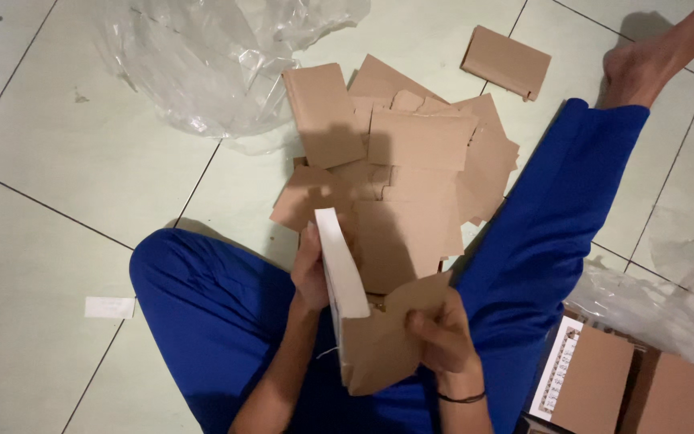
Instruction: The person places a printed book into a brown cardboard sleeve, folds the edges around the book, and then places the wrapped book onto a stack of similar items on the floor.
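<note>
I sit on a tiled floor with my legs in blue trousers (202,305) spread apart. Both hands hold one small cardboard box (363,321), brown inside and white outside, partly folded. My left hand (308,269) grips its upright white side panel. My right hand (439,329) pinches a brown flap at the box's lower right. A black band circles my right wrist. Between my legs, just beyond the box, lies a heap of flat brown cardboard blanks (411,161).
A crumpled clear plastic bag (210,56) lies at the top left. One folded brown piece (506,61) lies apart at the top. My bare foot (640,72) is at the top right. Finished boxes (604,386) and more clear plastic (684,297) sit at lower right. A white paper slip (109,307) lies left.
</note>
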